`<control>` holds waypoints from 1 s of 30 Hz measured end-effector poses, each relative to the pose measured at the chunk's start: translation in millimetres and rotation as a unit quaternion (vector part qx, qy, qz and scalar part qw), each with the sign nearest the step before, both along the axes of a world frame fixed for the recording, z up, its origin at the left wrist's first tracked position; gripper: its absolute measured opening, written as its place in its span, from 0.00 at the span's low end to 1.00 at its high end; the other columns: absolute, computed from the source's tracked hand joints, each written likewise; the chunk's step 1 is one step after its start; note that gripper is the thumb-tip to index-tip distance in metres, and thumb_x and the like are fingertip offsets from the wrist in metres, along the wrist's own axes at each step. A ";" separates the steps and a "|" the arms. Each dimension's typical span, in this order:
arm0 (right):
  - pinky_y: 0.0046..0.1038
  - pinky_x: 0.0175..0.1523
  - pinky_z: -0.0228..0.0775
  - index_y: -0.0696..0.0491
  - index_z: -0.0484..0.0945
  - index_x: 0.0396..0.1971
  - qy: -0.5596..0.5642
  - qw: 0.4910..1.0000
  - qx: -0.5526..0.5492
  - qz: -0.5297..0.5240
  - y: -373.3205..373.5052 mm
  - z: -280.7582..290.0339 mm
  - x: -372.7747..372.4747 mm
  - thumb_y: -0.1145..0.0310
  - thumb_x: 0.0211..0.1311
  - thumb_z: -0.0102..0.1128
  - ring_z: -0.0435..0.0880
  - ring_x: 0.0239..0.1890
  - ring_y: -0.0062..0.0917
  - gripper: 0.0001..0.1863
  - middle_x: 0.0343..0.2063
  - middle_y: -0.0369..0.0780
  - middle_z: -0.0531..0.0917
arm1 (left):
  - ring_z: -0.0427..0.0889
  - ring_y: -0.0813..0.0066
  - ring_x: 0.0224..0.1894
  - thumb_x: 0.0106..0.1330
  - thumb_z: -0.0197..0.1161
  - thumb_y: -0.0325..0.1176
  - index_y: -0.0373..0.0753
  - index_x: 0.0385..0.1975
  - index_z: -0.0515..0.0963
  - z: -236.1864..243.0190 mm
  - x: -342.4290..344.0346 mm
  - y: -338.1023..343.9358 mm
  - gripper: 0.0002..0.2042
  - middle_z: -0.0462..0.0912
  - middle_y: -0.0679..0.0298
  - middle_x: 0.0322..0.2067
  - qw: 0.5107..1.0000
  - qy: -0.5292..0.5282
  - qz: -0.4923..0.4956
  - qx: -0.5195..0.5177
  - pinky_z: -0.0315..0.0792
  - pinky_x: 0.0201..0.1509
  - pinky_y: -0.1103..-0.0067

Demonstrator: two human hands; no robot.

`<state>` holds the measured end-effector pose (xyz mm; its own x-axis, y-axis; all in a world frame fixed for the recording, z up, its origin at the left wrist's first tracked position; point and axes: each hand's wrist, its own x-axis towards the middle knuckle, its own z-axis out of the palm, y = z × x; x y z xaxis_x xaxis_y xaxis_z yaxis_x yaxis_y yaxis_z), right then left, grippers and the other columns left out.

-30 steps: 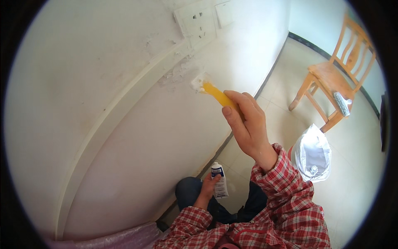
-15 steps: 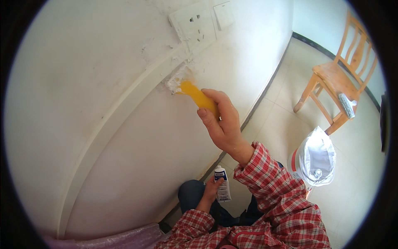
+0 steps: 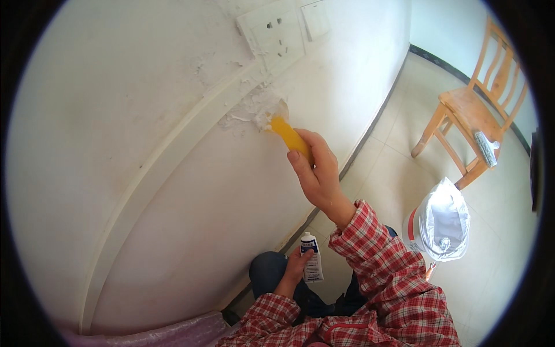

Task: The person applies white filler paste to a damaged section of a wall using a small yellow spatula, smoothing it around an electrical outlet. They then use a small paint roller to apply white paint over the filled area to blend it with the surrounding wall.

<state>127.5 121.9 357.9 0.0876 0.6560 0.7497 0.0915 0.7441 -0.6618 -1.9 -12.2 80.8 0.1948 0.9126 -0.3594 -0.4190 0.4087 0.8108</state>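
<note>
Right hand [image 3: 317, 173], just above mid-frame, is gripping a yellow putty scraper [image 3: 287, 134] with its blade pressed on a rough patch of white filler [image 3: 251, 111] beside the cable trunking [image 3: 173, 153], below the wall socket [image 3: 272, 34]. Left hand [image 3: 296, 265], lower centre, is wrapped around a small filler tube [image 3: 312, 263]. Patch looks lumpy and only half smoothed, so I'd say plenty left. White-lined bucket [image 3: 442, 222] and wooden chair [image 3: 477, 107] sit at the right.

Yellow scraper [image 3: 290, 136] tilted on wall filler [image 3: 254, 110]
</note>
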 end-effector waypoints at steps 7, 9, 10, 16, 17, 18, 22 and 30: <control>0.25 0.29 0.66 0.58 0.69 0.46 -0.025 0.997 0.071 0.029 2.0 16.3 -4.5 0.71 0.58 0.58 0.73 0.23 0.29 0.16 0.29 0.43 0.75 | 0.78 0.81 0.35 0.64 0.60 0.32 0.39 0.41 0.74 -8.0 -1.9 -2.6 0.09 0.80 0.69 0.33 1.000 -0.019 0.000 -0.006 0.72 0.39 0.80; 0.26 0.28 0.66 0.58 0.69 0.45 -0.043 0.996 0.078 0.025 7.1 15.8 -3.9 0.71 0.58 0.58 0.73 0.22 0.30 0.16 0.29 0.43 0.74 | 0.78 0.81 0.34 0.64 0.60 0.32 0.39 0.41 0.74 -10.2 -1.6 -2.5 0.08 0.80 0.69 0.33 1.000 -0.020 0.002 -0.013 0.72 0.39 0.80; 0.26 0.28 0.66 0.58 0.69 0.45 -0.053 0.995 0.081 0.024 9.4 15.7 -3.1 0.72 0.58 0.58 0.73 0.22 0.30 0.16 0.28 0.43 0.74 | 0.78 0.81 0.34 0.64 0.59 0.32 0.39 0.41 0.74 -10.3 -1.0 -1.9 0.08 0.80 0.69 0.33 1.000 -0.021 0.003 -0.016 0.72 0.39 0.80; 0.20 0.33 0.65 0.60 0.69 0.48 -0.048 0.997 0.047 0.037 15.7 12.7 -0.7 0.69 0.62 0.54 0.71 0.27 0.19 0.16 0.30 0.38 0.75 | 0.78 0.81 0.34 0.64 0.60 0.33 0.39 0.41 0.75 -7.3 -0.4 -2.5 0.09 0.80 0.69 0.32 1.000 -0.023 0.006 -0.011 0.73 0.39 0.80; 0.20 0.33 0.64 0.60 0.69 0.48 -0.041 0.998 0.020 0.052 14.4 11.5 -0.7 0.69 0.62 0.54 0.71 0.27 0.18 0.16 0.30 0.37 0.75 | 0.78 0.81 0.34 0.63 0.60 0.33 0.39 0.41 0.75 -7.6 -0.4 -2.6 0.09 0.80 0.69 0.32 1.000 -0.023 0.005 -0.011 0.73 0.39 0.80; 0.19 0.34 0.64 0.60 0.69 0.48 -0.033 0.997 -0.005 0.068 11.7 11.1 -0.9 0.69 0.62 0.54 0.70 0.27 0.17 0.17 0.29 0.36 0.75 | 0.78 0.81 0.34 0.63 0.61 0.33 0.39 0.41 0.75 -7.4 -0.5 -2.2 0.09 0.80 0.69 0.32 1.000 -0.022 0.004 -0.010 0.73 0.39 0.80; 0.23 0.34 0.66 0.59 0.70 0.48 -0.005 0.989 -0.096 0.112 2.2 7.7 1.3 0.67 0.62 0.55 0.73 0.27 0.24 0.17 0.32 0.42 0.76 | 0.78 0.81 0.34 0.63 0.61 0.33 0.40 0.41 0.75 -5.3 0.5 -0.6 0.10 0.80 0.69 0.32 1.000 -0.019 0.007 -0.014 0.72 0.39 0.81; 0.24 0.33 0.67 0.59 0.70 0.47 -0.012 0.993 -0.040 0.111 -5.1 8.6 5.3 0.68 0.61 0.55 0.74 0.27 0.24 0.16 0.31 0.42 0.77 | 0.78 0.81 0.34 0.64 0.60 0.33 0.39 0.42 0.74 -0.5 0.8 -1.4 0.09 0.80 0.69 0.33 1.000 -0.016 0.000 -0.007 0.72 0.39 0.81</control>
<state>132.8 116.9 366.5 -0.0826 0.7146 0.6947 -0.0527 0.6929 -0.7191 -1.0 -13.6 80.3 0.2067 0.9074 -0.3658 -0.4438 0.4202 0.7915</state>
